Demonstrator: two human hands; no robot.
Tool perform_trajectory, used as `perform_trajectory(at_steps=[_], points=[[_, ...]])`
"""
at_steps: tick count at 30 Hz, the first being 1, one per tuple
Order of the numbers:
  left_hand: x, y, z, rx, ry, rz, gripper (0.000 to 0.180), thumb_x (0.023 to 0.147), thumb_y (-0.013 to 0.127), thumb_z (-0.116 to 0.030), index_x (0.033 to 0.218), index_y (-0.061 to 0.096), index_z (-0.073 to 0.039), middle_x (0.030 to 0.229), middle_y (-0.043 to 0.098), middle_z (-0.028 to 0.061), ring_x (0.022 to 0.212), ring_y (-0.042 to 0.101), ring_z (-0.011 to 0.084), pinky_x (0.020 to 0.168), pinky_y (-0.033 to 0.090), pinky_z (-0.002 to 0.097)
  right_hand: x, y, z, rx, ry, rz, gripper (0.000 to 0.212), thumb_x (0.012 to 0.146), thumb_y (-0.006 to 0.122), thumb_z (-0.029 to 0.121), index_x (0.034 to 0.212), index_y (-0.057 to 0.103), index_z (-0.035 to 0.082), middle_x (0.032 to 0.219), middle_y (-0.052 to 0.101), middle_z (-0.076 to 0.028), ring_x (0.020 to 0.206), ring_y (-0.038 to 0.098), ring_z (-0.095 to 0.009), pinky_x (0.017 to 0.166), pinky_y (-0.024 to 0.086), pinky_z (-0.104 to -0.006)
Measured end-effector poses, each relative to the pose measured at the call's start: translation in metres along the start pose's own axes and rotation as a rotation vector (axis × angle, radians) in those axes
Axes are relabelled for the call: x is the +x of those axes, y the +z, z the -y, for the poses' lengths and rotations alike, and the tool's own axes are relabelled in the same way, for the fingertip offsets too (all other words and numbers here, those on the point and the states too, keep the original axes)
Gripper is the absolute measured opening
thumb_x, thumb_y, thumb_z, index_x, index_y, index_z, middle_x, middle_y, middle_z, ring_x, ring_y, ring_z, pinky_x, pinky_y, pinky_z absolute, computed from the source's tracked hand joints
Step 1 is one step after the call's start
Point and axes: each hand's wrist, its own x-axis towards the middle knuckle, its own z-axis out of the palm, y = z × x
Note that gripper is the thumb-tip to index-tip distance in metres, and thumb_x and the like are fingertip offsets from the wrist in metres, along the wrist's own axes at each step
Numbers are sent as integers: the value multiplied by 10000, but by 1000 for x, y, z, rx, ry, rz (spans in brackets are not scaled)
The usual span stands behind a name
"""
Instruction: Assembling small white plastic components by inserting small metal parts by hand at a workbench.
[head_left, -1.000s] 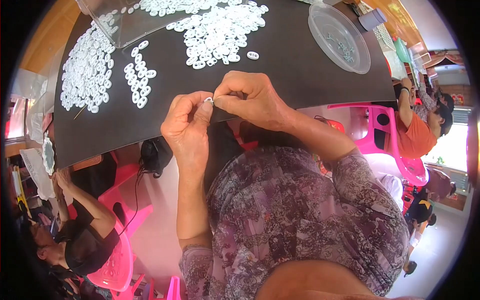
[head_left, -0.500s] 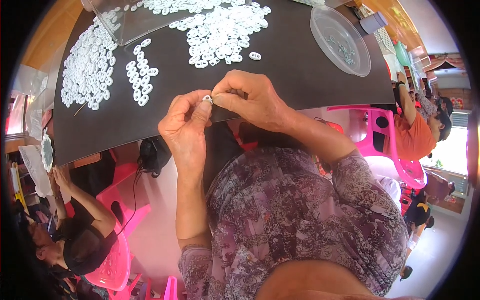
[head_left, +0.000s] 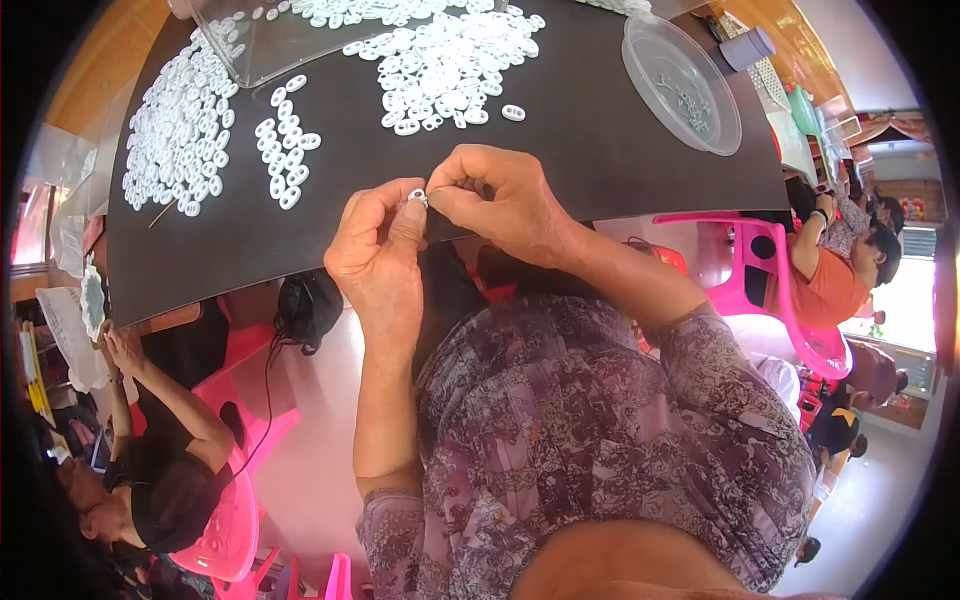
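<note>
Between the thumb and fingers of my left hand (head_left: 385,240) is a small white oval plastic piece with holes (head_left: 418,195). My right hand (head_left: 500,205) pinches close against the piece's right side; whatever its fingertips hold is too small and hidden to make out. Both hands are just above the near edge of the dark table (head_left: 350,150). Beyond them lies a large pile of similar white pieces (head_left: 450,70), with a single one (head_left: 513,113) apart at its right. A small group of them (head_left: 285,150) is left of my hands.
Another heap of white pieces (head_left: 175,135) covers the table's left. A clear box (head_left: 260,75) stands at the back. At right, a round clear plastic dish (head_left: 725,130) holds small metallic bits, beside a grey cylinder (head_left: 748,47). A person sits at left, others at right near a pink chair (head_left: 745,265).
Both hands have shifted very slightly right, still pinched together at the white piece. At right, the person in orange has moved an arm.
</note>
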Motion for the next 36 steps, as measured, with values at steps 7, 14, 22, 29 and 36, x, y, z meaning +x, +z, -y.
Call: perform_trajectory(at_steps=[7, 14, 22, 29, 36], points=[[-3, 2, 0, 38, 47, 6, 95, 814, 597, 54, 898, 642, 57, 784, 591, 22, 618, 497, 65, 552, 407, 189, -1, 3, -1, 1, -20, 2, 60, 828, 588, 78, 813, 587, 20, 692, 501, 54, 635, 430, -8, 536, 366, -184], [-1, 1, 6, 38, 42, 17, 85, 838, 595, 17, 903, 636, 53, 745, 596, 26, 607, 498, 65, 538, 402, 188, 0, 6, -5, -40, -30, -16, 95, 845, 563, 100, 831, 581, 8, 713, 535, 1, 646, 480, -43, 553, 407, -229], [3, 4, -2, -157, -31, -25, 186, 821, 608, 24, 1002, 643, 45, 753, 579, 27, 576, 484, 78, 515, 400, 199, 8, -40, -5, -599, -440, -187, 94, 787, 633, 85, 858, 631, 24, 777, 597, -83, 744, 574, -229, 666, 454, -321], [10, 3, -1, -209, -111, -45, 154, 822, 608, 23, 967, 644, 59, 749, 607, 77, 575, 527, 106, 501, 436, 219, 21, -72, -41, -912, -494, -388, 102, 725, 662, 80, 820, 623, 73, 757, 531, -76, 761, 501, -270, 655, 412, -366], [8, 10, -8, -241, -179, -63, 125, 805, 600, 60, 923, 634, 77, 709, 593, 78, 576, 554, 122, 489, 451, 226, 21, -72, -42, -912, -485, -352, 103, 720, 659, 56, 815, 620, 59, 769, 574, -69, 749, 540, -259, 650, 438, -351]])
